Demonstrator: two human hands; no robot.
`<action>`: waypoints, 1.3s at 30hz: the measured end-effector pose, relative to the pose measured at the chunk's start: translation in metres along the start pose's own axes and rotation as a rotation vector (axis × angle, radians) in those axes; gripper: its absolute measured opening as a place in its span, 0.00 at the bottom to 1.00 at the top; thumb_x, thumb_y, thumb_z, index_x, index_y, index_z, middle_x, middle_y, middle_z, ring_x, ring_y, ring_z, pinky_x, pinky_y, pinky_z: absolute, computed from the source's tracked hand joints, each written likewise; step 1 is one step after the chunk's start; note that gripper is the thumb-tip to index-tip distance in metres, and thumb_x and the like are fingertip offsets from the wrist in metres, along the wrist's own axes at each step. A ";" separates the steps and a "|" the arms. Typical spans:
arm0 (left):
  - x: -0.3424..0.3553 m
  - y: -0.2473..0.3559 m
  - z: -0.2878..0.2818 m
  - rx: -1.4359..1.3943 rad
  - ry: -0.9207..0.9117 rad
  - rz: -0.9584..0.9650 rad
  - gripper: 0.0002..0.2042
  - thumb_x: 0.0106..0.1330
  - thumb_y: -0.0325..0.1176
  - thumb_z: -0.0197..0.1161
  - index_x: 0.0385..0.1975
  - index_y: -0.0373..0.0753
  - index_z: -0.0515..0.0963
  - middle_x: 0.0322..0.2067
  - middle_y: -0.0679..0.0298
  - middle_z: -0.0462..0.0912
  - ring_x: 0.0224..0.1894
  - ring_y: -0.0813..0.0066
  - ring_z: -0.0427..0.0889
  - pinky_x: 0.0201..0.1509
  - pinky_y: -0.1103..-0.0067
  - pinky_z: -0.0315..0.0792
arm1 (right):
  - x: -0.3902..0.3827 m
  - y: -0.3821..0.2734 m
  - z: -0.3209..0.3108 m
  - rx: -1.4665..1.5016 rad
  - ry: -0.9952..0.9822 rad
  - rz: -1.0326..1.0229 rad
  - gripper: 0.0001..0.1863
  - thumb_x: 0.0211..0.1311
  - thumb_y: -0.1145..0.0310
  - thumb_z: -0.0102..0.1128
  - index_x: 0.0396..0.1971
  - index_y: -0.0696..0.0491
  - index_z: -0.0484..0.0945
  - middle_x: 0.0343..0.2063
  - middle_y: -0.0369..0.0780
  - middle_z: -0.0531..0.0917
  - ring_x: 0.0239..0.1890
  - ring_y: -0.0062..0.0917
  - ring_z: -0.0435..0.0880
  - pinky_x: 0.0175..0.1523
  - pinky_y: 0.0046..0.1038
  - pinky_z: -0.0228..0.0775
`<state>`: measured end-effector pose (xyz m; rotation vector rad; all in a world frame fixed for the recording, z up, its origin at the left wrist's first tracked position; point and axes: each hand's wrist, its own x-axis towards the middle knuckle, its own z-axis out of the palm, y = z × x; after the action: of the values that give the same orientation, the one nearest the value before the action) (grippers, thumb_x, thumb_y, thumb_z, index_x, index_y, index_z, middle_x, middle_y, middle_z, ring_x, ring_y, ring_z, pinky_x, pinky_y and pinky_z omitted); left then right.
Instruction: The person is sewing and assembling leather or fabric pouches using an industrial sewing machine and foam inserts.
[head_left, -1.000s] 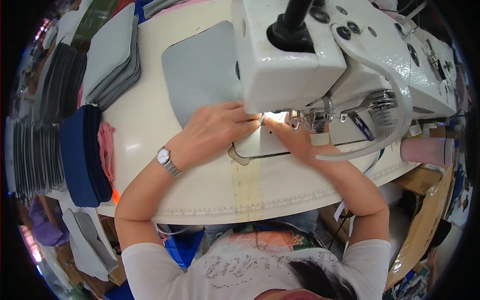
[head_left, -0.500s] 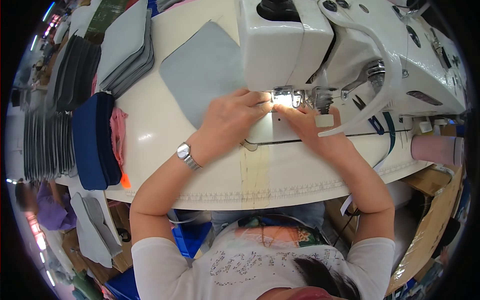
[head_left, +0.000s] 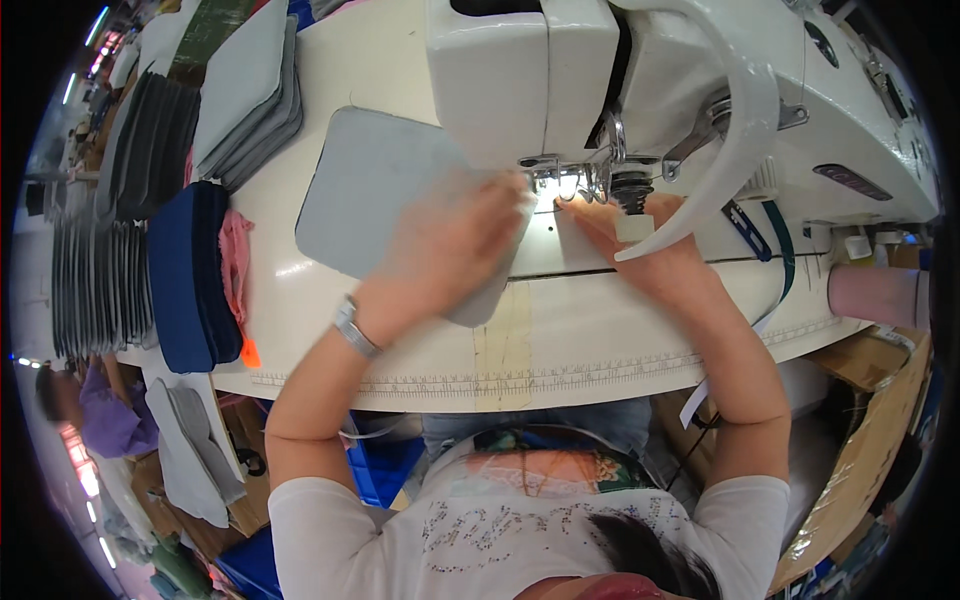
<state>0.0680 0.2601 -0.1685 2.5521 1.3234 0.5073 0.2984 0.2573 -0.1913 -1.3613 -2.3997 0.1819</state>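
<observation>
A grey fabric piece (head_left: pixel 350 190) with rounded corners lies turned at an angle at the left of the white sewing machine (head_left: pixel 485 75). My left hand (head_left: pixel 455 245) is on its right part, smeared by motion, fingertips beside the lit presser foot (head_left: pixel 570 180); I cannot tell their grip. My right hand (head_left: pixel 645 260) is at the needle plate right of the foot, fingers partly behind the curved white guard (head_left: pixel 747 120) and closed on something I cannot make out. A pair of dark blue snips (head_left: pixel 750 230) lies right of it.
At left are grey stacks (head_left: pixel 235 100), a navy stack (head_left: pixel 185 280) and pink cloth (head_left: pixel 235 260). At right stand a pink tumbler (head_left: pixel 870 295) and, below, a cardboard box (head_left: pixel 845 440). A person in purple (head_left: pixel 115 405) is at the far left.
The grey piece has turned and shifted left and toward me, now reaching below my left hand. My left hand is moving on it. The view has shifted somewhat.
</observation>
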 end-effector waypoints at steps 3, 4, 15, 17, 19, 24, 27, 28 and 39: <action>0.007 -0.039 -0.027 -0.061 -0.060 0.000 0.13 0.58 0.32 0.63 0.43 0.41 0.79 0.46 0.59 0.78 0.50 0.57 0.75 0.51 0.66 0.73 | 0.000 0.001 -0.002 -0.006 0.041 -0.054 0.09 0.47 0.68 0.65 0.17 0.53 0.73 0.20 0.40 0.75 0.26 0.35 0.80 0.29 0.36 0.71; 0.009 -0.044 -0.031 -0.079 -0.079 0.013 0.13 0.58 0.33 0.64 0.43 0.42 0.80 0.45 0.59 0.77 0.49 0.56 0.75 0.53 0.66 0.71 | 0.000 0.001 -0.003 -0.025 0.062 -0.076 0.09 0.46 0.69 0.65 0.16 0.52 0.73 0.20 0.39 0.74 0.26 0.34 0.79 0.28 0.36 0.71; -0.028 -0.030 -0.027 0.135 0.065 0.112 0.17 0.54 0.37 0.68 0.44 0.45 0.79 0.51 0.62 0.77 0.52 0.61 0.76 0.47 0.71 0.76 | -0.002 0.003 0.006 -0.094 -0.178 0.024 0.17 0.61 0.68 0.60 0.49 0.35 0.81 0.24 0.33 0.74 0.21 0.25 0.76 0.27 0.27 0.67; -0.041 -0.020 -0.033 0.047 -0.001 0.293 0.15 0.52 0.35 0.69 0.40 0.43 0.79 0.48 0.64 0.78 0.49 0.65 0.77 0.43 0.72 0.76 | -0.004 0.012 0.015 -0.068 -0.090 -0.006 0.16 0.61 0.68 0.60 0.48 0.36 0.81 0.24 0.33 0.74 0.21 0.25 0.76 0.27 0.28 0.67; -0.051 -0.001 -0.033 -0.034 -0.103 0.324 0.16 0.50 0.33 0.69 0.40 0.43 0.79 0.48 0.63 0.78 0.46 0.64 0.78 0.43 0.72 0.76 | -0.001 0.011 0.012 0.002 0.084 -0.139 0.13 0.60 0.67 0.61 0.44 0.36 0.83 0.23 0.33 0.74 0.21 0.26 0.76 0.28 0.29 0.67; -0.064 0.008 -0.024 -0.023 -0.182 0.373 0.17 0.48 0.28 0.68 0.41 0.42 0.79 0.46 0.64 0.80 0.40 0.66 0.80 0.37 0.74 0.77 | -0.004 -0.012 -0.011 -0.068 0.066 -0.086 0.05 0.59 0.65 0.58 0.34 0.44 0.82 0.25 0.40 0.79 0.28 0.36 0.80 0.31 0.36 0.73; -0.068 0.008 -0.025 -0.098 -0.159 0.303 0.16 0.49 0.26 0.67 0.41 0.42 0.80 0.44 0.65 0.82 0.39 0.66 0.81 0.36 0.75 0.77 | -0.015 -0.022 -0.019 -0.048 -0.080 -0.230 0.10 0.52 0.68 0.59 0.35 0.44 0.83 0.26 0.38 0.78 0.30 0.32 0.81 0.30 0.33 0.73; -0.069 0.006 -0.024 -0.095 -0.157 0.303 0.16 0.49 0.26 0.67 0.41 0.42 0.80 0.44 0.65 0.82 0.39 0.66 0.81 0.36 0.75 0.77 | -0.022 -0.027 -0.017 0.008 -0.023 -0.298 0.11 0.50 0.70 0.62 0.36 0.45 0.83 0.25 0.36 0.77 0.29 0.30 0.79 0.29 0.31 0.71; -0.075 0.004 0.000 -0.206 0.096 0.290 0.11 0.48 0.23 0.68 0.34 0.42 0.82 0.38 0.66 0.83 0.37 0.67 0.82 0.36 0.76 0.77 | -0.058 -0.055 0.007 0.120 0.144 -0.436 0.14 0.40 0.71 0.63 0.33 0.47 0.83 0.14 0.31 0.64 0.18 0.22 0.69 0.23 0.25 0.61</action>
<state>0.0308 0.1960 -0.1817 2.5819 0.8764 0.7843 0.2784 0.1800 -0.1963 -0.7474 -2.4490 0.1025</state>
